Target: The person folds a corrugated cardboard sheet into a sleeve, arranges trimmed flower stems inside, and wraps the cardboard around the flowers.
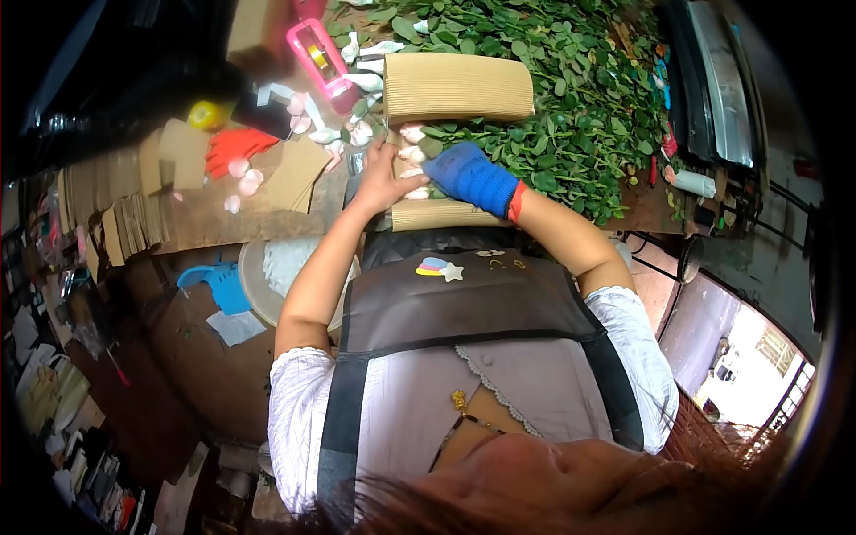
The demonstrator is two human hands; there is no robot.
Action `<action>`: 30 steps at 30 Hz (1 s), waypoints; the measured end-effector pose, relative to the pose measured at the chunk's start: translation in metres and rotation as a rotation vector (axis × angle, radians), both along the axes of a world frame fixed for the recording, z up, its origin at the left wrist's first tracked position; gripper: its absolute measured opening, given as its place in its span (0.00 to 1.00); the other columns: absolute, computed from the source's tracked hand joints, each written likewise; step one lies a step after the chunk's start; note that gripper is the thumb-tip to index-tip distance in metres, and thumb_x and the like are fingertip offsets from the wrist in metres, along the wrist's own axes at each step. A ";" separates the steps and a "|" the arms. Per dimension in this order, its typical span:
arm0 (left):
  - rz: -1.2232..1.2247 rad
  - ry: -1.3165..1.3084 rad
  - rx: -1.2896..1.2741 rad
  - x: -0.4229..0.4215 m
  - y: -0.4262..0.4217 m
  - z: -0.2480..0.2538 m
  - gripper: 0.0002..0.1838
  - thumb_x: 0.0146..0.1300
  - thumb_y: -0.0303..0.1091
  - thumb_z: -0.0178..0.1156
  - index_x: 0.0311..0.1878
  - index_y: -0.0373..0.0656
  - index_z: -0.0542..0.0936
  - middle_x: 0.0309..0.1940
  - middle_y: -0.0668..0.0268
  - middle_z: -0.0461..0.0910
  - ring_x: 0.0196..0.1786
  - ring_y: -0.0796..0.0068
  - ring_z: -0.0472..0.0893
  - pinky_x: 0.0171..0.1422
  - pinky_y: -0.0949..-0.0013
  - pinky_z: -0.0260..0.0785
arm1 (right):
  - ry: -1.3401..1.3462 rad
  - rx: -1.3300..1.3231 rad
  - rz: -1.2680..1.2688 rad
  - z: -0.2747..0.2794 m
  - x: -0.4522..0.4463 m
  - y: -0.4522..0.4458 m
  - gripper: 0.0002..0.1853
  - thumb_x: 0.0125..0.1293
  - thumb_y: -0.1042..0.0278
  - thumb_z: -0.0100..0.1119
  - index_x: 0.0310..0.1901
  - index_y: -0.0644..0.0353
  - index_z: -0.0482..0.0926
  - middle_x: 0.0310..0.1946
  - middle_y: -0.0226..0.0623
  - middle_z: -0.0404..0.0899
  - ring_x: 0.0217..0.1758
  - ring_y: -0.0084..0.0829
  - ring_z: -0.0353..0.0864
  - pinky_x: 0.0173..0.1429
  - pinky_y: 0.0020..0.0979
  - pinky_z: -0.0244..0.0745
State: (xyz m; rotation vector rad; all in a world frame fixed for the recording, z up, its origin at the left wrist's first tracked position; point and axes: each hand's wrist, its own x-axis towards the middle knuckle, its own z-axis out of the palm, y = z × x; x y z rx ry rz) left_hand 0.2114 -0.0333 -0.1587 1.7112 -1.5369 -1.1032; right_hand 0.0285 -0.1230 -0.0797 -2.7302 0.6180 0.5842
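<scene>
A row of pale pink roses (412,153) lies on a strip of corrugated cardboard (446,215), heads to the left and leafy stems to the right. The cardboard's far part (459,86) is folded up behind them. My bare left hand (383,181) rests at the left edge beside the rose heads, fingers stretched forward and thumb apart. My right hand (471,176), in a blue knit glove with a red-orange cuff, is closed around a rose just behind its head; the fingertips are partly hidden.
Leafy stems (571,107) cover the right of the table. White-wrapped flower heads (366,80) lie near a pink tape dispenser (319,64). On the left are an orange-red glove (236,150), cardboard pieces (299,176), loose petals (250,182) and yellow tape (206,114). A blue plastic item (223,285) sits below.
</scene>
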 end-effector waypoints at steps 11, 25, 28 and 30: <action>0.012 -0.018 -0.099 -0.003 0.004 0.005 0.39 0.50 0.47 0.80 0.64 0.48 0.74 0.64 0.47 0.66 0.71 0.46 0.63 0.75 0.55 0.59 | 0.015 -0.109 -0.187 -0.013 0.010 -0.007 0.09 0.67 0.60 0.55 0.37 0.52 0.82 0.31 0.40 0.86 0.36 0.42 0.88 0.36 0.45 0.79; 0.228 0.053 -0.122 -0.019 0.000 -0.006 0.22 0.55 0.43 0.77 0.50 0.45 0.83 0.66 0.44 0.64 0.73 0.45 0.62 0.75 0.52 0.58 | -0.066 -0.075 -0.330 -0.008 -0.003 -0.030 0.12 0.69 0.54 0.55 0.48 0.46 0.80 0.39 0.38 0.86 0.44 0.42 0.87 0.41 0.48 0.79; 0.243 0.099 -0.072 -0.015 -0.002 0.002 0.29 0.55 0.42 0.77 0.56 0.41 0.77 0.64 0.46 0.65 0.69 0.48 0.65 0.73 0.56 0.60 | -0.113 -0.101 -0.230 -0.012 -0.009 -0.035 0.12 0.68 0.49 0.58 0.48 0.41 0.81 0.36 0.34 0.85 0.40 0.41 0.86 0.37 0.46 0.77; 0.242 0.093 -0.150 -0.016 -0.005 0.003 0.36 0.55 0.42 0.76 0.62 0.37 0.71 0.58 0.49 0.68 0.63 0.53 0.68 0.70 0.60 0.63 | -0.200 -0.106 -0.220 -0.016 -0.013 -0.032 0.11 0.68 0.51 0.57 0.47 0.42 0.81 0.36 0.34 0.85 0.42 0.40 0.86 0.40 0.46 0.78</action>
